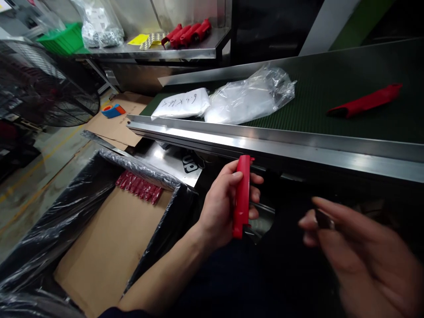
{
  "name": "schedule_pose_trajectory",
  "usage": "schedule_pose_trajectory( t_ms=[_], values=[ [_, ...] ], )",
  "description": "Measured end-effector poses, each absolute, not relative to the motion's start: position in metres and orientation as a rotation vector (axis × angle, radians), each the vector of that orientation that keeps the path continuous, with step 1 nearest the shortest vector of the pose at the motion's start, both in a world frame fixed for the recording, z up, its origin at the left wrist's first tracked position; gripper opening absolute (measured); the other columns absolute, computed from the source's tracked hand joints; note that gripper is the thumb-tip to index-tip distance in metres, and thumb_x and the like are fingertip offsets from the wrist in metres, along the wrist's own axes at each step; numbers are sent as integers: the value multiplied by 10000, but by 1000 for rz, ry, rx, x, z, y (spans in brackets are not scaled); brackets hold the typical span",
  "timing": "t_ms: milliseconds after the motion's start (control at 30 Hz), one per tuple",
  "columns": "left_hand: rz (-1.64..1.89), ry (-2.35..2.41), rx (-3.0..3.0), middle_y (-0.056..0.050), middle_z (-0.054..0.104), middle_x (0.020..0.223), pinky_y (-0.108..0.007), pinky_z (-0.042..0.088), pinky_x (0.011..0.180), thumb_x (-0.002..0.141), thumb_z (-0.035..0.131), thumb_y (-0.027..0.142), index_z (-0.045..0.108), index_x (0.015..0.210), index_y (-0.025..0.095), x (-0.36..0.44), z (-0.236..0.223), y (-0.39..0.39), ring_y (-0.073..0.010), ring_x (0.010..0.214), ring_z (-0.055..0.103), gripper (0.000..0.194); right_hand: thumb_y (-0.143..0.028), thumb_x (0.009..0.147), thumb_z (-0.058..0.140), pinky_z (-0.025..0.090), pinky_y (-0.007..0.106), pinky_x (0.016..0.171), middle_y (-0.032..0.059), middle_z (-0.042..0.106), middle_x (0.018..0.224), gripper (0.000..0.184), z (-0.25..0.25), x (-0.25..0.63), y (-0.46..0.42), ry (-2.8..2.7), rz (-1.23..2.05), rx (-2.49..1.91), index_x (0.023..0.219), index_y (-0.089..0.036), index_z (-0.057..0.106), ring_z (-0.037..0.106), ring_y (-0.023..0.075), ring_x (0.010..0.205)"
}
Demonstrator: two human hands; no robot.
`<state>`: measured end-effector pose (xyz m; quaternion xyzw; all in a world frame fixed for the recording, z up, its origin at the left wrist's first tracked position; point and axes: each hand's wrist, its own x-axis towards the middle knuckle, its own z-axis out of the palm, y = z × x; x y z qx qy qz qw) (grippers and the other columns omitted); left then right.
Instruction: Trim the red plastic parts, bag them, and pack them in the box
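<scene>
My left hand (215,210) is wrapped round a long red plastic housing part (243,194), held nearly upright in front of the conveyor's edge. Thumb and fingers press it from both sides. Lower right, my right hand (367,256) pinches a small dark piece with a shiny edge (323,219) between thumb and fingers. Motion blurs that hand, and the piece's exact kind does not show. The two hands are apart. Another red plastic part (366,100) lies on the green conveyor belt (311,119) at the right.
Clear plastic bags of white sheets (245,99) rest on the belt behind its metal rail (281,145). At left, a black-lined box (89,190) holds several wrapped red parts (139,185) on cardboard. Red parts (187,35) sit on a metal shelf (185,54). A fan (46,84) stands far left.
</scene>
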<state>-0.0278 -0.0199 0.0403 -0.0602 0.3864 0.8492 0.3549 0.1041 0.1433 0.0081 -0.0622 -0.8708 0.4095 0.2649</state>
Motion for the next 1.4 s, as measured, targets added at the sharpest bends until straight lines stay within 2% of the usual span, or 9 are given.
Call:
schedule_pose_trajectory(
  t_ms=[100,300,467,600,733,800,933,1100,1400],
  values=[
    [2180,969,-185,-48,599,912,-150,435,425,887,476,257,551,1098,227,-26,38,-20,-112,642,538,226,-345,913,606,563,187,567,4,695,882,367,14,98,113,-2371,1311,-403,1275,-285,604,669,126,649],
    [2154,918,-239,-51,595,910,-149,431,433,894,463,257,540,1113,224,-23,32,-19,-114,649,550,234,-309,896,623,522,136,534,-19,651,809,163,21,82,98,-2359,1488,-367,1052,-263,617,641,94,636],
    [2133,1006,-216,-47,598,909,-154,443,443,894,469,271,544,1118,215,-18,28,-16,-112,635,558,243,-423,785,741,523,169,508,-31,625,754,333,24,66,93,-2332,1710,-391,1029,-247,599,612,103,602],
    [2129,1088,-122,-40,590,849,-165,476,509,896,489,305,564,1099,188,-12,27,-17,-114,659,562,246,-431,726,787,529,193,517,-24,614,784,447,21,62,95,-2330,1744,-436,1078,-240,589,584,104,604],
    [2055,1145,-31,-32,595,892,-167,451,433,887,529,428,557,1103,200,-5,27,-22,-90,564,527,316,-404,762,769,539,182,565,-20,620,825,481,24,59,104,-2331,1646,-429,1180,-258,581,611,109,676],
    [1991,1133,-3,-15,594,842,-168,428,390,863,563,469,533,1126,218,-1,27,-26,-82,499,510,365,-385,805,734,523,159,564,-22,630,829,386,29,56,109,-2349,1608,-396,1153,-274,609,615,100,685],
    [1857,1123,85,33,568,765,-125,404,399,783,721,299,472,1179,244,5,26,-32,-44,449,496,471,-390,871,678,468,105,535,-44,666,764,135,38,53,116,-2366,1606,-403,931,-270,665,603,63,636],
    [1859,1123,143,16,547,941,-109,442,415,792,725,187,481,1131,235,9,25,-33,-8,502,509,421,-411,933,596,439,90,527,-63,625,661,202,40,51,118,-2350,1724,-403,831,-247,653,566,42,585],
    [1827,1172,108,42,562,887,-93,428,391,778,775,213,500,1087,240,8,27,-34,0,462,508,414,-421,944,582,446,75,573,-60,648,735,197,40,51,123,-2409,1838,-338,886,-258,674,567,34,640]
  ],
)
